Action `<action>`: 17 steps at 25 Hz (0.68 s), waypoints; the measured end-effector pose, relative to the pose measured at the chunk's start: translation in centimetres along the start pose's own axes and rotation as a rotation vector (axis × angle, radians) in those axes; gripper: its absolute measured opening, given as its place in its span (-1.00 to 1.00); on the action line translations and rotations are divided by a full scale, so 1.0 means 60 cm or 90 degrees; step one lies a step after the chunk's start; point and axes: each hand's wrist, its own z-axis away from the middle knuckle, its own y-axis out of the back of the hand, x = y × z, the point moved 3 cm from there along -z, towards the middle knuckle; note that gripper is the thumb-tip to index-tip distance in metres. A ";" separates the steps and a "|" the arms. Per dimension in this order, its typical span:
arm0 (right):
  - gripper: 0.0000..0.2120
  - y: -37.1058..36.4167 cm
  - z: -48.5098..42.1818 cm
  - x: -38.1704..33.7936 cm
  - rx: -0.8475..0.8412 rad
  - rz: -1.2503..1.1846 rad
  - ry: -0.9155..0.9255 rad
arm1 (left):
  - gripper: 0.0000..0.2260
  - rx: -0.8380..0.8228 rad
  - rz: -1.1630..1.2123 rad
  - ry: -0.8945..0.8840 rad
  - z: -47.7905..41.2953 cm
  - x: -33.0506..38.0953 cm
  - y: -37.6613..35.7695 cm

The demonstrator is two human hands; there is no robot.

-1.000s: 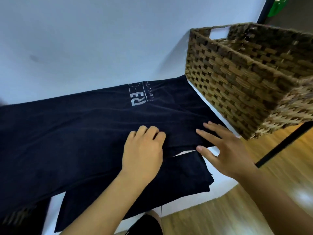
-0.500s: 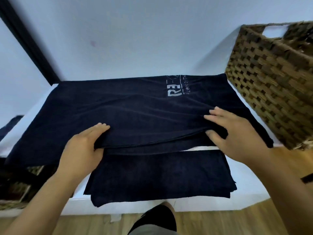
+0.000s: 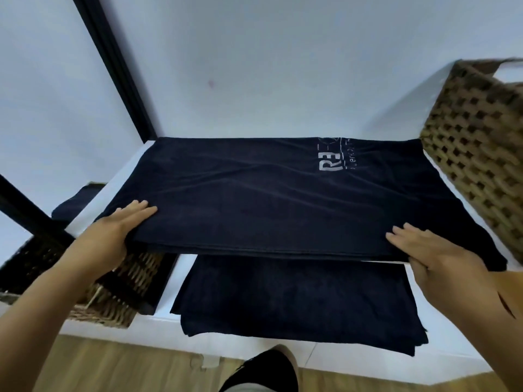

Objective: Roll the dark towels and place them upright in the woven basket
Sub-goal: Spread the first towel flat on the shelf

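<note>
Spread dark towel (image 3: 283, 199) pinched at its near edge by left hand (image 3: 110, 239) and right hand (image 3: 435, 253), fingers (image 3: 138, 212) flat on top, thumbs beneath, folded towel (image 3: 305, 298) on the white surface (image 3: 182, 267) just under the fingers, woven basket (image 3: 475, 165) beyond the right fingers

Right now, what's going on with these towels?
A person grips the near edge of the top towel, left hand at its left end, right hand at its right, fingers on top. It lies spread on the white shelf, not yet rolled. A folded towel lies under it, nearer the person. The woven basket stands at the right.
</note>
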 end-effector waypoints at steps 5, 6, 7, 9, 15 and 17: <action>-0.60 0.034 -0.025 -0.010 -0.230 0.043 -0.018 | -0.10 -0.264 -0.137 -0.010 -0.008 -0.034 0.032; -0.69 0.052 -0.040 -0.020 -0.302 0.033 -0.061 | -0.11 -0.348 -0.108 0.010 -0.011 -0.033 0.049; -0.68 0.064 -0.064 -0.030 -0.347 0.010 -0.101 | -0.15 -0.405 -0.041 0.035 -0.022 -0.022 0.068; -0.49 0.054 -0.134 -0.030 -0.286 -0.057 -0.138 | -0.35 -0.320 0.186 0.044 -0.084 0.031 0.093; -0.38 -0.103 -0.229 0.032 -0.399 0.064 -0.301 | -0.38 -0.111 -0.015 0.052 -0.184 0.145 -0.042; -0.36 -0.100 -0.248 0.048 -0.442 0.092 -0.347 | -0.31 -0.133 -0.036 0.044 -0.185 0.129 -0.052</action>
